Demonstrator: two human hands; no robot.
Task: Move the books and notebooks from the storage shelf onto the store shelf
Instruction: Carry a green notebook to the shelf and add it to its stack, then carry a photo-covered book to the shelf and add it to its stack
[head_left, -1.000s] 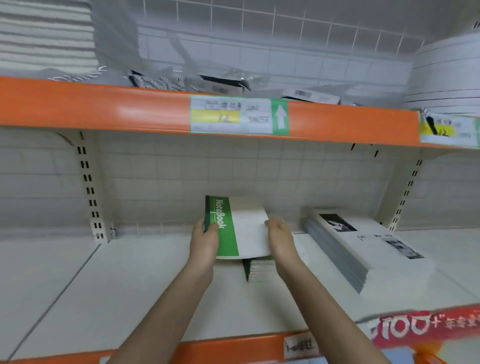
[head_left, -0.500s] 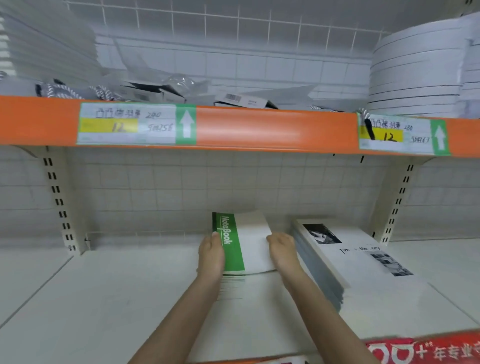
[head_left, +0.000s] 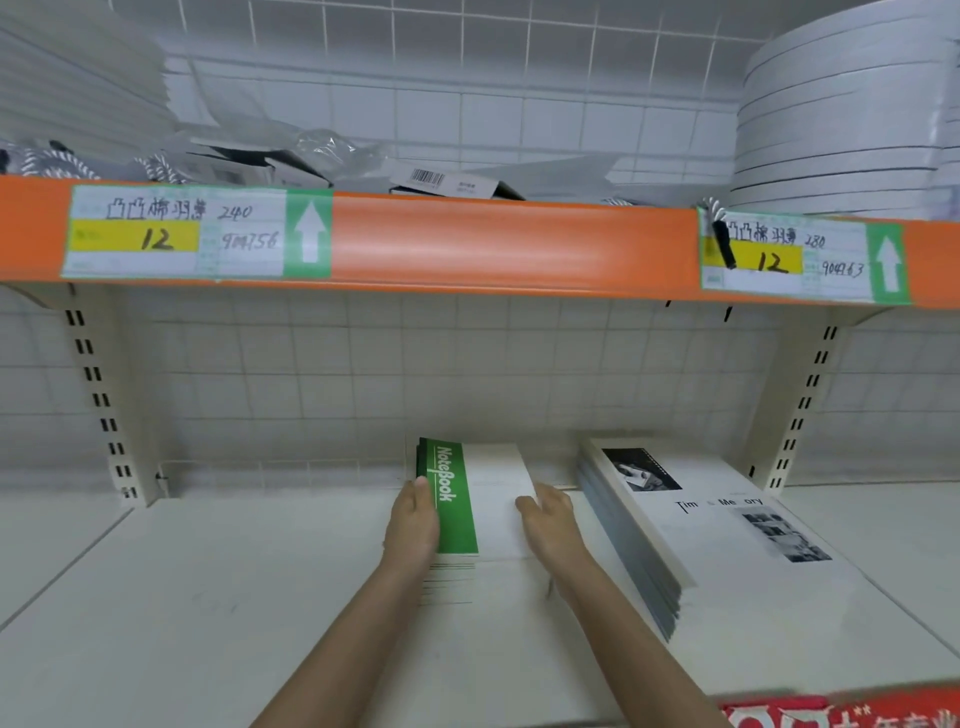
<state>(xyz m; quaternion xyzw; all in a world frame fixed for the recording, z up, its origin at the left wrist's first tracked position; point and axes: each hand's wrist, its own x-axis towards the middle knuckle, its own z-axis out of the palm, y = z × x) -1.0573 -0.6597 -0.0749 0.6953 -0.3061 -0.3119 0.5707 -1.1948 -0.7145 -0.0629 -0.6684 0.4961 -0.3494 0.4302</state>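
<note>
**Notebooks set down on the white store shelf**

Red printed edge (head_left: 852, 712) with white characters shows at the nearest bottom right corner. Beyond it, two bare forearms reach forward over the white store shelf (head_left: 182, 623). The left hand (head_left: 413, 525) rests on the left side of a stack of notebooks (head_left: 480, 506), its fingers laid along the green band that carries the word "NoteBook". The right hand (head_left: 550, 525) lies on the right side of the top white cover, fingers fairly straight and pressing down. Neither hand is curled around the stack; both look flat against it. The stack lies flat on the shelf board, near the back wall, and several more page edges show under the top cover at the near side.

Just right of it, apart from the right hand, a second pile of books (head_left: 691, 525) lies flat, with black and white photos and the words "Tim Me ory" on the top cover.

Farther back stands the white grid panel, with two slotted uprights (head_left: 101, 400) at the sides. Above runs the orange shelf rail (head_left: 509, 244) with two price labels (head_left: 176, 234), each marked "12" and a green arrow. On this upper shelf lie plastic-wrapped packs (head_left: 322, 156) in the middle and a tall pile of white flat items (head_left: 841, 119) at the right.
</note>
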